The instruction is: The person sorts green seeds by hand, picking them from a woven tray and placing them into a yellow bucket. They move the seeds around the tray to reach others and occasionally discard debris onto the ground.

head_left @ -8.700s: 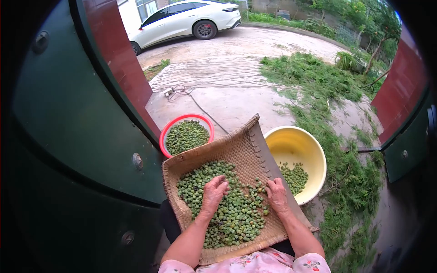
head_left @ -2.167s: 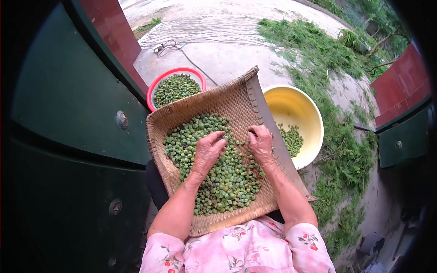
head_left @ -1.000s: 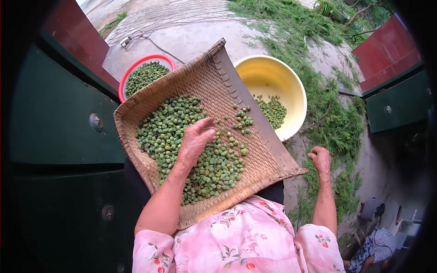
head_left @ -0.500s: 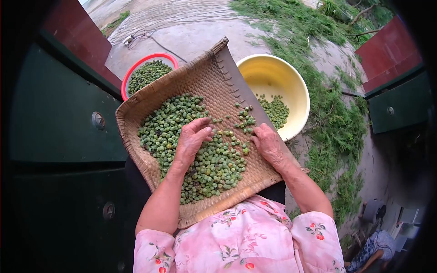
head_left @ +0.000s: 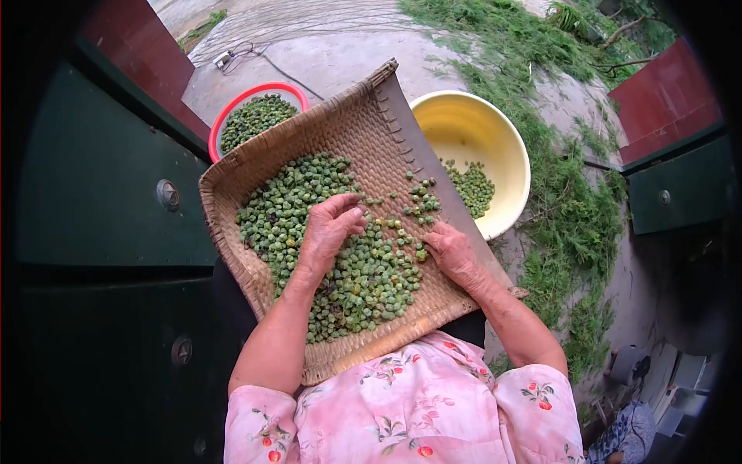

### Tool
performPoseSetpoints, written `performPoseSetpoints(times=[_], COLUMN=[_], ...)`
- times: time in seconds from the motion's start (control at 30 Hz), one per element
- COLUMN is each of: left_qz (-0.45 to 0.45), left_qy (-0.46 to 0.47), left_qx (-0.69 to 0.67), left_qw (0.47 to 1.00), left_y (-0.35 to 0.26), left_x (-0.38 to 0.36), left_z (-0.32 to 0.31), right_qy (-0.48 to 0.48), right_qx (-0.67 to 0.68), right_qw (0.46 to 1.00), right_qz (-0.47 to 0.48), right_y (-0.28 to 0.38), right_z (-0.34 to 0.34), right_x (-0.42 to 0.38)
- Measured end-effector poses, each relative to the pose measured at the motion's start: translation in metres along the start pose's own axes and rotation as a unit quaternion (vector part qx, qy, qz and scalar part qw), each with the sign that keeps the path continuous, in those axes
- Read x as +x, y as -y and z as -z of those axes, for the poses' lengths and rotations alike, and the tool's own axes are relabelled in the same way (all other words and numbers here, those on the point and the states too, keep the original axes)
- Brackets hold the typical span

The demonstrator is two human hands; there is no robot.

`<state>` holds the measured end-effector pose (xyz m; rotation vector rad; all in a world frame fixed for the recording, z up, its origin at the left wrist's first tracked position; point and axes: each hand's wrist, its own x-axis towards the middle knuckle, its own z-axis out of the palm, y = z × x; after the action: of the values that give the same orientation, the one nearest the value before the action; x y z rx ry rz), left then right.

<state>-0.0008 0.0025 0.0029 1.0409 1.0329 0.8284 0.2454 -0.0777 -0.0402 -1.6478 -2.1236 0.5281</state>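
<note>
A woven wicker tray (head_left: 363, 139) lies tilted across my lap, carrying a broad heap of small green knobbly cones or fruits (head_left: 297, 189). Over the middle of the heap is my left hand (head_left: 331, 232), its fingers loosely bent and the thumb apart, with nothing visible held. My right hand (head_left: 454, 251) rests near the tray's right edge, fingers curled together beside a smaller scattered cluster of green pieces (head_left: 422, 199). Whatever its fingertips grip is hidden. Between the two hands lie loose pieces in a thin spread.
Beyond the tray's right edge stands a yellow basin (head_left: 514, 147) with some green pieces inside. A red-rimmed basin (head_left: 219, 127) full of them is at the far left. Cut green branches (head_left: 572, 201) cover the ground on the right. Dark green door panels (head_left: 100, 170) flank the left.
My right hand has moved slightly down and left, away from the scattered cluster. The left hand stays almost in place. The view has shifted a little.
</note>
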Motion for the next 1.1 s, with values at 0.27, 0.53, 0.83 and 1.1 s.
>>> performPoseSetpoints(times=[0.27, 0.53, 0.83, 1.1], left_qz=[-0.012, -0.012, -0.004, -0.002], left_qy=[-0.033, -0.040, -0.055, -0.058], left_qx=[-0.063, -0.125, -0.117, -0.115], left_qw=[0.997, 0.991, 0.992, 0.992], left_y=[-0.005, -0.007, -0.005, -0.005], left_x=[0.000, 0.001, 0.005, 0.005], left_z=[0.003, 0.010, 0.014, 0.016], right_qy=[-0.053, -0.181, -0.069, -0.011], right_qx=[-0.062, -0.084, -0.155, 0.044], right_qw=[0.996, 0.963, 0.973, 0.999], right_qz=[-0.019, -0.181, -0.158, -0.021], right_y=[0.006, -0.086, -0.078, 0.032], right_z=[0.000, 0.104, 0.094, 0.020], right_x=[0.002, -0.084, -0.077, 0.014])
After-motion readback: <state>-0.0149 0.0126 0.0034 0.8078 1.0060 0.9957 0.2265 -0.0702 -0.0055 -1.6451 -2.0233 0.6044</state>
